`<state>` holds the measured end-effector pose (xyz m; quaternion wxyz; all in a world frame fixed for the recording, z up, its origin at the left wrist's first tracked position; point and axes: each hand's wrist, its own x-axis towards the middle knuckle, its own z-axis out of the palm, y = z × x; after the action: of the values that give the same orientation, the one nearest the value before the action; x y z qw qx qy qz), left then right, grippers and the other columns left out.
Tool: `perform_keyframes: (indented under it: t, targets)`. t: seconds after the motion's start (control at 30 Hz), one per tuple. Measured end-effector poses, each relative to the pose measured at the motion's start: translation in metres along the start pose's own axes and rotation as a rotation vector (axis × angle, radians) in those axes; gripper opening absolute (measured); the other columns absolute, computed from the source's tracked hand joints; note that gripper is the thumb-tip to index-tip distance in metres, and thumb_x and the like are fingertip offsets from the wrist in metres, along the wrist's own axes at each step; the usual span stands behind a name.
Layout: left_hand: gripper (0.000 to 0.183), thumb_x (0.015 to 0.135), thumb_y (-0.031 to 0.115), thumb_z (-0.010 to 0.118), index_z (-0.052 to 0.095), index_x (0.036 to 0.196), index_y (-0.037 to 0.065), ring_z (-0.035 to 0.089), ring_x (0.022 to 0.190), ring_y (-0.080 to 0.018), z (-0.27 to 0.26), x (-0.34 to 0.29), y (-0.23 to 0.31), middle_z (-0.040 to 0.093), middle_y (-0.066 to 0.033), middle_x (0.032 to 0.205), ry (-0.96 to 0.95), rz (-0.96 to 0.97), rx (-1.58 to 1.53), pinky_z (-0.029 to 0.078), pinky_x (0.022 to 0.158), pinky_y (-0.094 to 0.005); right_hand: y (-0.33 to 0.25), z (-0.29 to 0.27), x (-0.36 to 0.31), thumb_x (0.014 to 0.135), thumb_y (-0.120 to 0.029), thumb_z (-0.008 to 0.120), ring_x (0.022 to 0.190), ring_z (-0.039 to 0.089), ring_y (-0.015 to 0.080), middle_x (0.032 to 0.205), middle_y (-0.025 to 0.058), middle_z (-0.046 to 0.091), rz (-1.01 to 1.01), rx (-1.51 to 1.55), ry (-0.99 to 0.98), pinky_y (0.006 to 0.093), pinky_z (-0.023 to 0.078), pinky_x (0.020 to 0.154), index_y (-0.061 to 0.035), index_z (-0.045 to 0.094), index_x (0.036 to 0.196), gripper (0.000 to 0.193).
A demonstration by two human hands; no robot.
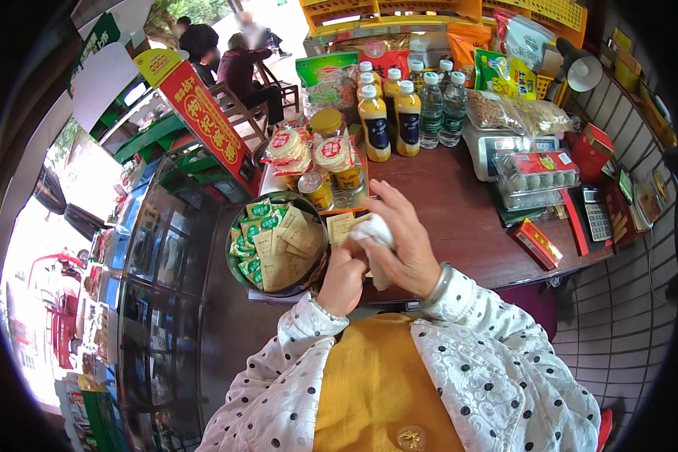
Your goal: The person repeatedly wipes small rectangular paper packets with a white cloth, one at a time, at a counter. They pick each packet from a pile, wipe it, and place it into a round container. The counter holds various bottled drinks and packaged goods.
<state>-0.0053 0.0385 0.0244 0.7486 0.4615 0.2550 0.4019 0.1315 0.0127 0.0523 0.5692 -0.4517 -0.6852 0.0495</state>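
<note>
Daylight enters from the left and upper left, washing the ground (294, 26) outside nearly white. Indoors is softer; the cabinet (154, 331) sits in shadow. The table (467, 226) has a dull sheen. Wall tiles (614, 324) bend toward the black rim, purple fringes edge the glare, and background heads are blurred.

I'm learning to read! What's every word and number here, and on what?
I don't copy out print, but here's where it is:
Tall red sign: large characters.
Small red box: yellow characters, tiny.
Brown packets, calculator: too small to read.
Held white item: no print seen.
</note>
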Motion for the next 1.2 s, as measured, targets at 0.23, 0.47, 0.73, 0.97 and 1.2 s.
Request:
perform_keyframes:
  t: [0.23,0.47,0.73,0.97,1.2]
  targets:
    - [0.038,0.095,0.003,0.041,0.042,0.133,0.000,0.051,0.115,-0.0159,0.013,-0.002,0.005,0.051,-0.0070,0.127,-0.046,-0.017,0.039,0.042,0.098,-0.0315,0.017,0.002,-0.002,0.090,-0.009,0.060,0.108,0.057,0.0255,0.118,0.0152,0.059,0.377,0.408,-0.009,0.0332,0.045,0.091,-0.0021,0.048,0.129,0.041]
    - [0.038,0.100,0.019,0.041,0.041,0.135,0.004,0.049,0.122,-0.0226,0.011,0.008,0.016,0.052,-0.0095,0.131,-0.023,0.055,-0.248,0.036,0.106,-0.0397,0.007,-0.019,-0.008,0.093,-0.008,0.057,0.102,0.057,0.0163,0.112,0.0093,0.060,0.545,0.650,0.111,0.0294,0.047,0.088,-0.0015,0.047,0.130,0.039]
    - [0.044,0.102,0.033,0.038,0.039,0.138,0.008,0.044,0.127,-0.0201,0.025,0.004,0.009,0.050,-0.0063,0.134,0.031,-0.001,-0.320,0.031,0.108,-0.0421,0.029,0.001,-0.030,0.094,-0.004,0.053,0.119,0.049,0.0163,0.136,0.0113,0.048,0.421,0.446,0.000,0.0285,0.038,0.101,-0.0013,0.039,0.138,0.046]
    - [0.043,0.103,0.031,0.036,0.041,0.134,0.003,0.049,0.122,-0.0204,0.028,0.004,0.009,0.052,-0.0070,0.131,0.101,0.080,-0.190,0.035,0.106,-0.0390,0.024,-0.008,-0.025,0.093,-0.006,0.055,0.106,0.054,0.0128,0.112,0.0090,0.061,0.528,0.588,0.201,0.0269,0.045,0.090,-0.0016,0.044,0.133,0.042]
    - [0.067,0.099,0.056,0.030,0.032,0.141,0.005,0.046,0.125,-0.0242,0.032,0.006,0.003,0.045,-0.0094,0.137,0.076,0.022,-0.347,0.036,0.105,-0.0391,0.019,0.005,-0.037,0.076,-0.011,0.076,0.126,0.046,0.0348,0.138,0.0224,0.044,0.165,0.271,-0.085,0.0371,0.039,0.103,-0.0004,0.040,0.137,0.072]
